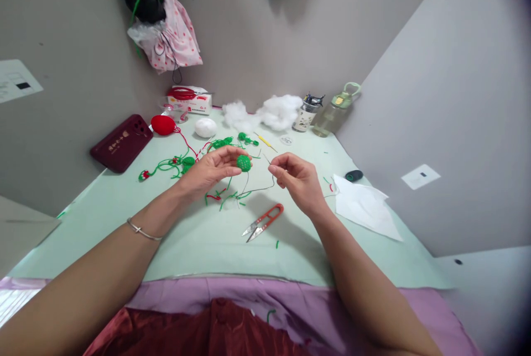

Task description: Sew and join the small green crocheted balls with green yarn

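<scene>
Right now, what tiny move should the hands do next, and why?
I'd probably bring the needle slowly over to the green ball. The left hand already holds the ball up, and the right hand pinches the needle a little way off, with a dark thread hanging slack between them.

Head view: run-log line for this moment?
left hand: holds green crocheted ball | right hand: pinches needle | snips: on table, untouched
</scene>
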A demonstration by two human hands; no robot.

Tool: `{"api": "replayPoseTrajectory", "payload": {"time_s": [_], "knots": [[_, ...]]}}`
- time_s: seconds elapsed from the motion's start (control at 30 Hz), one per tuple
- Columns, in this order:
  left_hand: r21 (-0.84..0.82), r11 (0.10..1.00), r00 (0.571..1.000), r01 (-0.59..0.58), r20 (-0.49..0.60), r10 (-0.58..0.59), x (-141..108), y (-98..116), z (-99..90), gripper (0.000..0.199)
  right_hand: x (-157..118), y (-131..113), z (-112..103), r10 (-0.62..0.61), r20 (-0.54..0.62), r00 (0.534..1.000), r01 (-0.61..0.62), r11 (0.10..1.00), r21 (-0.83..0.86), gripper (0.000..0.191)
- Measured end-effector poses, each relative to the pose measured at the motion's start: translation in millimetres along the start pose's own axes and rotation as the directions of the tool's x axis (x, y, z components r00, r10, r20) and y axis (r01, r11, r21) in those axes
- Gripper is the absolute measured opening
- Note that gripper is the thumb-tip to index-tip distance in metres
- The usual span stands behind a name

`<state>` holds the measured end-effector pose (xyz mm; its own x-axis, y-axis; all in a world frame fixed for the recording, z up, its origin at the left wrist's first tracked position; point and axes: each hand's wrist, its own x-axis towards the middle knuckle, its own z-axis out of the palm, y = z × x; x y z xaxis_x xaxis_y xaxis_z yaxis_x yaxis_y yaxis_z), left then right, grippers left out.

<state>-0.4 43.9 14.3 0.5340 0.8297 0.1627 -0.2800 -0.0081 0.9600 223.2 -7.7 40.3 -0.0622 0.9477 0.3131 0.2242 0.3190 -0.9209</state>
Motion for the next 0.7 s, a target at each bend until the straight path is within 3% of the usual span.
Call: {"api": "replayPoseTrajectory", "payload": {"time_s": [0.23, 0.43, 0.7], "knots": [[0.08, 0.997, 1.0, -0.006, -0.013, 0.008, -0.8, -2.4, 5.5, 0.032, -0.1, 4.3, 9.7, 0.043, 0.038, 0.998, -0.045, 0.998, 0.038, 0.021], [-0.048, 0.998, 0.998, 0.036, -0.05, -0.039, -0.9, -0.4, 8.6, 0.032, -0.1, 5.9, 10.6, 0.104, 0.074, 0.992, -0.113, 0.984, 0.139, 0.022], [-0.099, 0.99, 0.984, 0.101, -0.134, -0.114, -0.4, -1.4, 8.6, 0.032, -2.2, 10.8, 16.7, 0.262, 0.293, 0.92, -0.362, 0.856, 0.37, 0.025]]}}
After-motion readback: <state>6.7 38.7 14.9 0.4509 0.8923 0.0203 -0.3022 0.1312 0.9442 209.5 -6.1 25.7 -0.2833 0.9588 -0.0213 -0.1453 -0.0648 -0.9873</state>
